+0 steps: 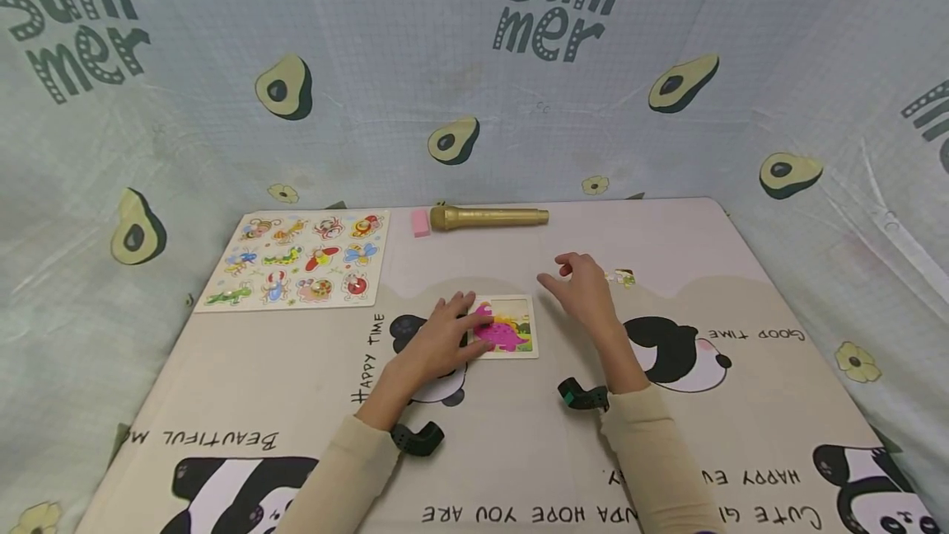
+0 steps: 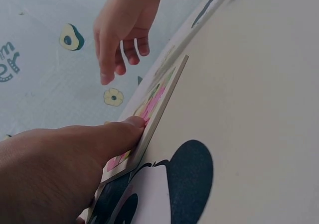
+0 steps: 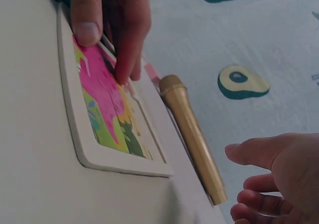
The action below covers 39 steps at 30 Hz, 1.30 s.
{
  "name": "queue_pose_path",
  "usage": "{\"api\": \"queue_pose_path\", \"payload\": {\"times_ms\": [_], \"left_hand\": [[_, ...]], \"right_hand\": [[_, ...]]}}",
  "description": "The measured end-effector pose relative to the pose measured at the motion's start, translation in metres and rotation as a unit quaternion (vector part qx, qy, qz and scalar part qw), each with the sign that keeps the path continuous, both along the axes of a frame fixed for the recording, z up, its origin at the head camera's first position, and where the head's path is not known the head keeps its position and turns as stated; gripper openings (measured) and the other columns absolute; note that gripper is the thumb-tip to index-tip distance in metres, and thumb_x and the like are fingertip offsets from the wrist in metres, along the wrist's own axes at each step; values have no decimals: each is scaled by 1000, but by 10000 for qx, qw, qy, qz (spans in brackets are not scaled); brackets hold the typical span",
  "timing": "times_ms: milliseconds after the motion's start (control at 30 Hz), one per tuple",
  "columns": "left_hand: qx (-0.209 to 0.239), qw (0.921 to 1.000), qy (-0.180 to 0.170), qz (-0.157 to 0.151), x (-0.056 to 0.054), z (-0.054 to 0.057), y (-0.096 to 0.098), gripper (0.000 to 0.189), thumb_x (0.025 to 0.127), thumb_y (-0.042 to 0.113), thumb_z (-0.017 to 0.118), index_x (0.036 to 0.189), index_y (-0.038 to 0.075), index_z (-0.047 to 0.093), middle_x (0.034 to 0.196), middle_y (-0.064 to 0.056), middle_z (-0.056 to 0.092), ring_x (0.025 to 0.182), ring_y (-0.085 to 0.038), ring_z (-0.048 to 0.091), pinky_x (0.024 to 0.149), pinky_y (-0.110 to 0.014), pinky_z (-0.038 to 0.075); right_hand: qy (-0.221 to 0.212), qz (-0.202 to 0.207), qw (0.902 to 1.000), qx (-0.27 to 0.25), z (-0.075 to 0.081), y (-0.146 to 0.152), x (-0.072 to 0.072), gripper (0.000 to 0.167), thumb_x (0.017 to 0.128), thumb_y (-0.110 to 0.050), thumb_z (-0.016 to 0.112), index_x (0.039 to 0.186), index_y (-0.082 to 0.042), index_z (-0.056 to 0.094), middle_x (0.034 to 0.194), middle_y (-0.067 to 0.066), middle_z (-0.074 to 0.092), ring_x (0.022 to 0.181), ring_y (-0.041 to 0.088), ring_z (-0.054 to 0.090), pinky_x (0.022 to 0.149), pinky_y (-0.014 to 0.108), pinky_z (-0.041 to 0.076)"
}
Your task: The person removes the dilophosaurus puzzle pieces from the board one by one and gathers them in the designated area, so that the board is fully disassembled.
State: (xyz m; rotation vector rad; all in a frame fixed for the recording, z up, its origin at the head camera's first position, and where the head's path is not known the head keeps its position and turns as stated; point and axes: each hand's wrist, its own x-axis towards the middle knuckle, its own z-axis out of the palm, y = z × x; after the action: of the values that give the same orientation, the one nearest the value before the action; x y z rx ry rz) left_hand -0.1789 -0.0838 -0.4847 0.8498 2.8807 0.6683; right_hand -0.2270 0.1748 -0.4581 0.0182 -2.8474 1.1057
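A small framed jigsaw puzzle (image 1: 504, 328) with a pink dinosaur picture lies on the table; the bare strip along its far side shows in the right wrist view. My left hand (image 1: 442, 334) rests over its left part, fingers spread, with the thumb (image 2: 124, 134) and fingertips touching the picture. To the right of the puzzle my right hand (image 1: 586, 291) hovers above the table, its fingers loosely bent and nothing between them. Just beyond that hand lie loose puzzle pieces (image 1: 625, 277), partly hidden by it in the head view.
At the back left lies a larger board (image 1: 296, 262) with several colourful insect pictures. A gold toy microphone (image 1: 489, 217) and a pink block (image 1: 420, 222) sit along the back edge. A patterned curtain (image 1: 371, 64) hangs behind the table.
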Motion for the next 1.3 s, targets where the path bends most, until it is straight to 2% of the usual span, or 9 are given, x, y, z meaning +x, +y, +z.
{"api": "queue_pose_path", "payload": {"times_ms": [333,600,833,1000,1200,1300], "left_hand": [[79,10000,-29,50,-1,-1,0,50,94,44,67,136,18,63,158,-18,39,151,-39,31,124,-56,21],[98,9999,64,-2,-1,1,0,49,94,43,68,135,16,64,157,-19,41,149,-41,33,123,-57,23],[-81,9989,456,3,2,-6,-2,48,95,44,65,135,17,65,156,-18,43,148,-38,37,122,-56,27],[49,9973,739,28,7,-11,-1,44,97,42,64,133,17,66,151,-16,49,143,-37,45,118,-53,35],[23,9962,847,221,16,-10,4,41,98,39,63,129,13,68,144,-15,55,135,-34,54,115,-50,40],[-11,9944,1021,269,20,-10,6,41,99,37,61,130,10,67,141,-15,57,130,-32,59,113,-49,43]], "right_hand": [[-91,499,9987,80,-1,-29,7,48,92,-30,70,127,2,62,105,16,62,91,27,60,78,37,54],[31,898,9959,110,-6,-44,10,41,92,-25,72,121,2,65,97,12,60,85,23,57,74,32,52],[-11,1095,9939,115,-13,-58,16,33,93,-21,71,119,0,67,96,10,61,83,20,57,77,33,54],[55,1212,9924,205,-17,-65,20,26,94,-17,69,113,0,70,94,9,63,82,19,58,78,35,54],[205,1382,9897,318,-20,-70,21,20,95,-14,67,108,-1,72,93,10,65,83,19,59,78,35,54],[252,1405,9890,389,-22,-71,21,18,94,-14,67,106,-2,73,92,9,64,81,18,58,76,34,53]]}}
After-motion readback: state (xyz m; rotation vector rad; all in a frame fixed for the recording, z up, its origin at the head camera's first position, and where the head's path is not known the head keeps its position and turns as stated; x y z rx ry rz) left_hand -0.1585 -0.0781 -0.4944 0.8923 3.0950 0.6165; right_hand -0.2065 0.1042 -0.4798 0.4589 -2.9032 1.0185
